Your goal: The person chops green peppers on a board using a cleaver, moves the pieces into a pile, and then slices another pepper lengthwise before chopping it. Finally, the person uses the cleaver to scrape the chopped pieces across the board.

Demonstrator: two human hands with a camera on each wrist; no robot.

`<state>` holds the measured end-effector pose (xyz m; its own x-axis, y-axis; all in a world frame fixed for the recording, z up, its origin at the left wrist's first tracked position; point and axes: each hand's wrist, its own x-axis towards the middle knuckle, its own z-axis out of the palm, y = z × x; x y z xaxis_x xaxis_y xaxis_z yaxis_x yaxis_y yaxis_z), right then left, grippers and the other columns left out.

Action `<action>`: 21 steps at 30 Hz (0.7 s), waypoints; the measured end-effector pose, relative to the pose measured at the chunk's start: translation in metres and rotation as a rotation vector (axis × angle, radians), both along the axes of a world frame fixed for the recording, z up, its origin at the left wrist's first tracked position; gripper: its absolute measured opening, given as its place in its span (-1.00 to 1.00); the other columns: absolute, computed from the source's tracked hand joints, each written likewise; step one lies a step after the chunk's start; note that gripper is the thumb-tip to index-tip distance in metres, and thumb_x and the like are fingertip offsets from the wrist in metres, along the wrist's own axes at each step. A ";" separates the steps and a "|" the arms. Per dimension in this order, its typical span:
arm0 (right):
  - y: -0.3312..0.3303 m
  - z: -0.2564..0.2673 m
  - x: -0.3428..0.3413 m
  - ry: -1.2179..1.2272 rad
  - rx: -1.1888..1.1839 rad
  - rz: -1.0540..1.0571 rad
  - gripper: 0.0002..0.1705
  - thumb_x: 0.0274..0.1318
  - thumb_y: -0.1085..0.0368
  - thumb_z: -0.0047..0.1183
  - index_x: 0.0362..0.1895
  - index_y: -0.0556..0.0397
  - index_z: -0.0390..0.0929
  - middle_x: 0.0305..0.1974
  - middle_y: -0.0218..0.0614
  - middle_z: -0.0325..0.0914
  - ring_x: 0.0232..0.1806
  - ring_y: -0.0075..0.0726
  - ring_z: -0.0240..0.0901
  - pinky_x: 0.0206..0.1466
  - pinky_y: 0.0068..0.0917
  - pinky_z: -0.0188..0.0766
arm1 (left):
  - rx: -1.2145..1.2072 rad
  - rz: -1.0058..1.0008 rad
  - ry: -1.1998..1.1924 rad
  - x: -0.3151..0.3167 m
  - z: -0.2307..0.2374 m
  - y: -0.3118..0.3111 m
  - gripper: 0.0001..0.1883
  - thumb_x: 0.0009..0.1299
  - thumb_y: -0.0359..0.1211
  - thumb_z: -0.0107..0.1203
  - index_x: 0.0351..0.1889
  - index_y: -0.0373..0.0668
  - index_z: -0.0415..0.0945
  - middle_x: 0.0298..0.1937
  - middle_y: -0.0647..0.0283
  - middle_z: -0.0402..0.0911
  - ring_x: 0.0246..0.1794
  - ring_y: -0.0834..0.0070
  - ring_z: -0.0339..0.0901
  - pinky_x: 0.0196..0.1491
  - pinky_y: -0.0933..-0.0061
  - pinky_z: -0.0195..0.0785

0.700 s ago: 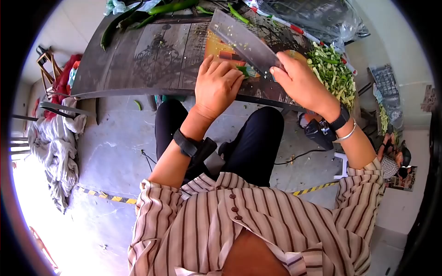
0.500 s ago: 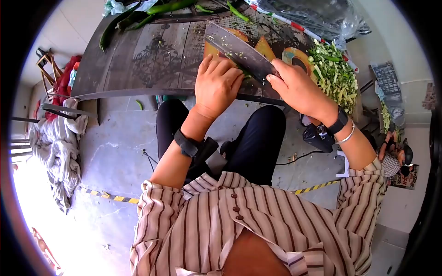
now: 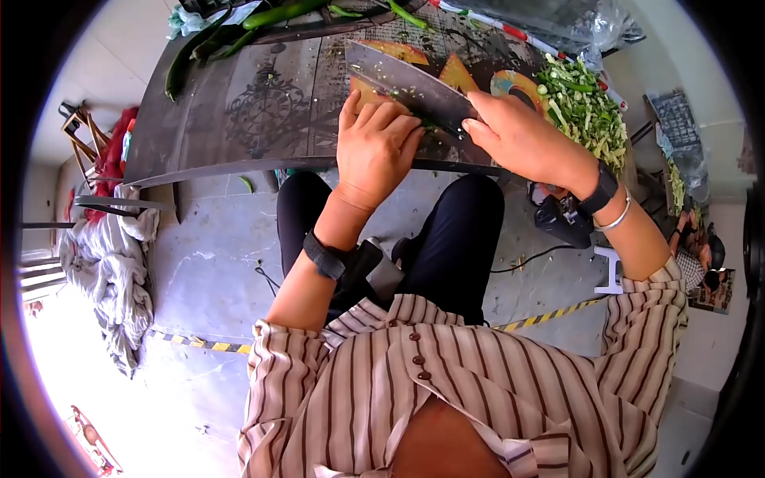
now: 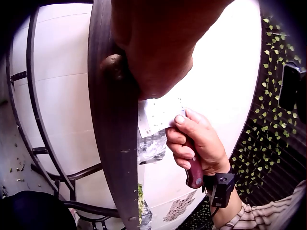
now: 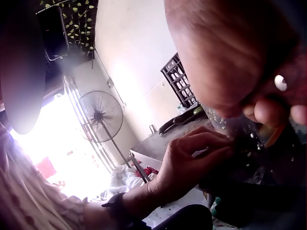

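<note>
My right hand [image 3: 526, 139] grips a broad cleaver [image 3: 398, 78] by its handle. That handle [image 4: 195, 173] looks dark red in the left wrist view. Bits of chopped green stick to the blade, which slants across the table right at the left fingertips. My left hand [image 3: 376, 151] is bent over the table's near edge, its fingers pinching a green chili [image 3: 428, 125] that is mostly hidden by hand and blade. In the right wrist view the left hand [image 5: 189, 160] has its thumb and fingers brought together beside the blade.
A heap of chopped green pieces [image 3: 586, 115] lies at the table's right end. Whole green chilies [image 3: 283, 13] are at the back left, with plastic wrap [image 3: 558, 32] at the back right. The dark table [image 3: 207, 127] ends just before my knees. Another person [image 3: 701, 255] is far right.
The cleaver has swung a little leftward and closer to the left fingertips, covering more of the green chili. The left hand keeps its place, and the head view has shifted slightly.
</note>
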<state>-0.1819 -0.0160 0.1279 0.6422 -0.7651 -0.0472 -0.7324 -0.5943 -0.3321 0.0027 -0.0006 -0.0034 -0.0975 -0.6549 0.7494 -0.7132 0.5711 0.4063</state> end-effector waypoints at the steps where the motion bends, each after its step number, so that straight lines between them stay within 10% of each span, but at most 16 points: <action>1: 0.000 0.002 0.001 0.000 0.004 -0.001 -0.71 0.23 0.25 -0.05 -0.36 0.28 0.29 -0.49 0.19 0.43 -0.35 0.35 0.40 -0.29 0.04 0.30 | 0.003 -0.001 0.002 0.000 0.001 0.000 -0.93 0.16 -0.32 0.24 -0.40 -0.01 0.60 -0.35 0.44 0.53 -0.20 0.44 0.49 0.33 0.11 0.07; 21: -0.024 -0.036 0.021 -0.206 -0.127 0.060 -0.72 0.26 0.27 -0.03 -0.30 0.24 0.23 -0.54 0.07 0.31 -0.50 0.15 0.25 -0.40 -0.15 0.19 | 0.007 0.002 0.015 -0.001 0.002 0.000 -0.94 0.16 -0.33 0.24 -0.43 0.00 0.58 -0.39 0.42 0.51 -0.22 0.42 0.51 0.30 0.08 0.16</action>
